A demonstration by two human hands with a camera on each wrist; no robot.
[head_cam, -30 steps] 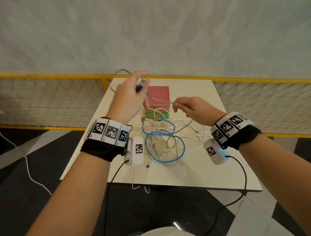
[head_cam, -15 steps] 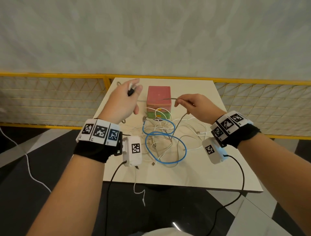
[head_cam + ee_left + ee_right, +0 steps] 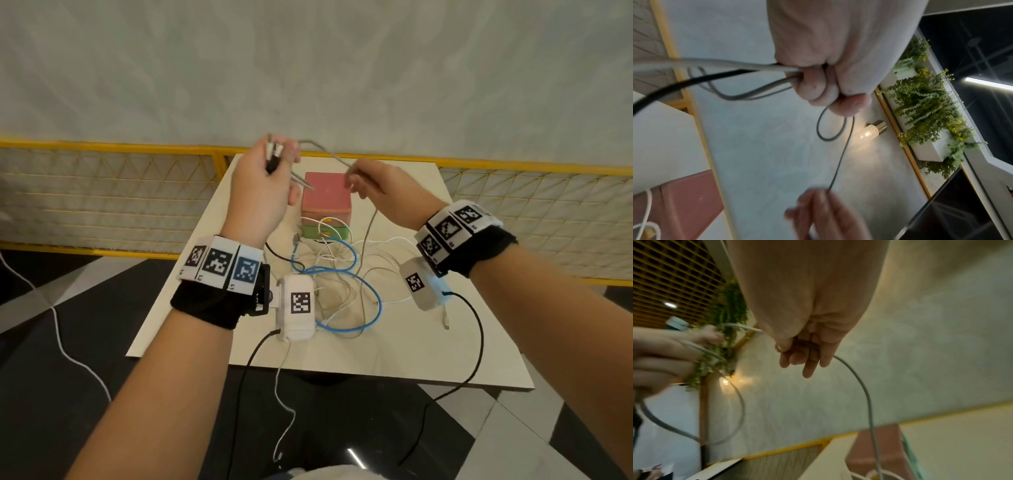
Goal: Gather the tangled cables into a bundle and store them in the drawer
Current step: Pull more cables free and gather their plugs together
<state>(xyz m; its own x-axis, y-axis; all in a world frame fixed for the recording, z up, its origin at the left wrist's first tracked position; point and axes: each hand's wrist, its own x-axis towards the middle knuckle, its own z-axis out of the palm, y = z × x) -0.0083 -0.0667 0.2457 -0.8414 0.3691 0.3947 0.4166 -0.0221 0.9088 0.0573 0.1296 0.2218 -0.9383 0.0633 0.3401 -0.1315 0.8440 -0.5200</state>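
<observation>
My left hand (image 3: 265, 186) is raised above the table's far left and grips a bunch of looped grey cable (image 3: 748, 67) together with a black lead and white plug ends. My right hand (image 3: 380, 192) pinches the same grey cable (image 3: 322, 150) a short way along; from it the cable hangs down (image 3: 865, 391) to the tangle. A tangle of white, grey and blue cables (image 3: 342, 284) lies on the cream table (image 3: 428, 346). Behind it stands a small drawer box (image 3: 325, 195) with a pink top and a green drawer front.
A yellow mesh railing (image 3: 102, 192) runs behind the table in front of a pale wall. A white cable (image 3: 284, 401) hangs over the table's near edge. Black and white floor lies below. Planters (image 3: 927, 105) and a wall lamp show in the left wrist view.
Both hands have risen and come closer together above the box. The left hand now holds the plug ends higher, and the grey cable arches between the two hands.
</observation>
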